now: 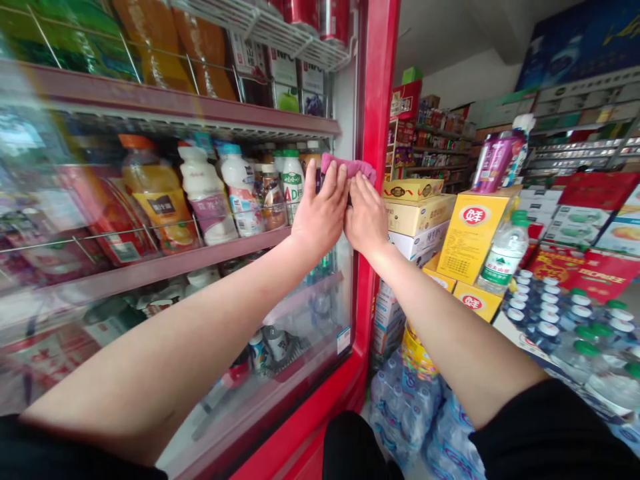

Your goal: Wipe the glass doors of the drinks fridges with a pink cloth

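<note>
I'm pinning the pink cloth point(351, 165) to the cooler door point(373, 120) with left hand point(320, 217) and right hand point(366, 219) flat, unclenched, risking it slipping free.

Bright daylight from the right, glare streaking the glass door point(175, 220), edges bowed and blurred by the wide lens.

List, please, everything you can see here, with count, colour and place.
cloth: one, pink, on the fridge glass
fridge door frame: one, red, centre
orange drink bottle: one, orange, middle shelf behind the glass
milky drink bottles: two, white, right of it
cartons: several, yellow, stacked right of the fridge
water bottle: one, clear, green cap, among the cartons
left hand: one, bare, flat on the cloth
right hand: one, bare, flat on the cloth
</note>
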A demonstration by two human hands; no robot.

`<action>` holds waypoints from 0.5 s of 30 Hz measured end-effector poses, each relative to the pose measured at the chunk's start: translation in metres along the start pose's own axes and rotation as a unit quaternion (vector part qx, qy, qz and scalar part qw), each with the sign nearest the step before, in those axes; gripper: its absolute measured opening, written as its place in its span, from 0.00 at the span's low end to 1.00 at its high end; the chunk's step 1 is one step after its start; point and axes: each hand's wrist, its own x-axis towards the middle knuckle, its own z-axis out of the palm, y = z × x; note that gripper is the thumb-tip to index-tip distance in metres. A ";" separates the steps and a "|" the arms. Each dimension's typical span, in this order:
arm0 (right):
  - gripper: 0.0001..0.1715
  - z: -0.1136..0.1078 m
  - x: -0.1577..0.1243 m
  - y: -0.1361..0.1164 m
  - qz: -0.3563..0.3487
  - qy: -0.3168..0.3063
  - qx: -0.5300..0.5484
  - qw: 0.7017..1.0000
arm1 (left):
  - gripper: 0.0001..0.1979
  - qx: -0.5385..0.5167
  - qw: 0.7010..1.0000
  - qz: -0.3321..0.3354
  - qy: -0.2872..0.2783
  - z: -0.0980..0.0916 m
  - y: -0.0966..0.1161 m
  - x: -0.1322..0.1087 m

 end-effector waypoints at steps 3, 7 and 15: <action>0.35 0.003 -0.031 -0.006 0.014 -0.003 0.012 1.000 | 0.34 0.011 1.000 0.006 -0.020 0.007 0.010 -0.020; 0.35 0.008 -0.072 -0.021 0.046 -0.030 0.029 0.998 | 0.35 0.017 0.998 0.017 -0.062 0.012 0.021 -0.047; 0.36 0.024 -0.113 -0.081 0.110 -0.009 0.061 0.992 | 0.34 0.029 0.997 0.002 -0.078 -0.001 0.015 -0.101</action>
